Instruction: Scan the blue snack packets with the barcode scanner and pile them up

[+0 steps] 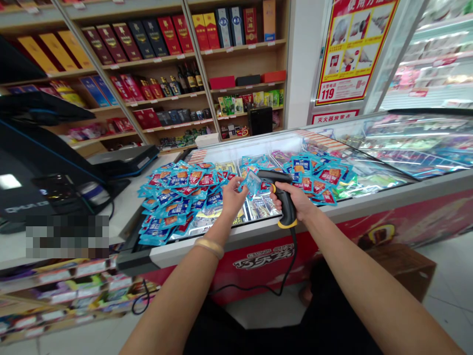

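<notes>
My left hand (233,196) pinches a small blue snack packet (253,183), held up over the glass lid of a chest freezer. In my right hand (293,198) is a black and yellow barcode scanner (285,199), its head pointing left at the packet, with a cable hanging from its handle. A large heap of blue and red snack packets (177,192) lies on the freezer to the left of my hands. Just beyond my right hand sits a smaller pile of similar packets (325,172).
The chest freezer (388,197) runs across in front of me. A checkout terminal (33,162) stands on the left counter. Shelves of boxes and bottles (148,74) line the back wall. The scanner's cable (251,286) loops low near my legs; a brown box (402,268) sits at right.
</notes>
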`<state>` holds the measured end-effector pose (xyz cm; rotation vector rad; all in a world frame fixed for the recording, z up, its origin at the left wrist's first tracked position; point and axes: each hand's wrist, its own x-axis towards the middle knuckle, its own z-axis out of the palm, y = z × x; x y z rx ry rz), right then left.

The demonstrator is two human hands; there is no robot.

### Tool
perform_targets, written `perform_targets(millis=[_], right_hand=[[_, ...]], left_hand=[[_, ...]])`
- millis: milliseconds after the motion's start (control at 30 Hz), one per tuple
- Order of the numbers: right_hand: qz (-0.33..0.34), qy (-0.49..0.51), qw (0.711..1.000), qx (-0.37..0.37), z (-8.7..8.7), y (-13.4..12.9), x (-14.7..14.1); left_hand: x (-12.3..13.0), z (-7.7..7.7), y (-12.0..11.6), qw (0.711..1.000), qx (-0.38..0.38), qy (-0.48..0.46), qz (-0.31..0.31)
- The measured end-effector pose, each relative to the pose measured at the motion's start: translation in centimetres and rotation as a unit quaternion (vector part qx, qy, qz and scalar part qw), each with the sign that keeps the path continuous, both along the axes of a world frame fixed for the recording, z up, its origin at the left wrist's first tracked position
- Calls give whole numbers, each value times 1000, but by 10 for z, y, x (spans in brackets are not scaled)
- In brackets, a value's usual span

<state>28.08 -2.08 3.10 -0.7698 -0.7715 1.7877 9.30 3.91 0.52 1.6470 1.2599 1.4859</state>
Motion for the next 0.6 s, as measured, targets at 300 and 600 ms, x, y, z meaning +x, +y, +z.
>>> perform_targets(millis=[300, 600], right_hand=[[5, -12, 1000, -18, 3, 0, -1], [-20, 18, 999, -30, 2, 1, -6]], left_hand=[[1, 1, -1, 999, -20, -28, -12], [-4, 6, -5, 993, 72, 51, 84]])
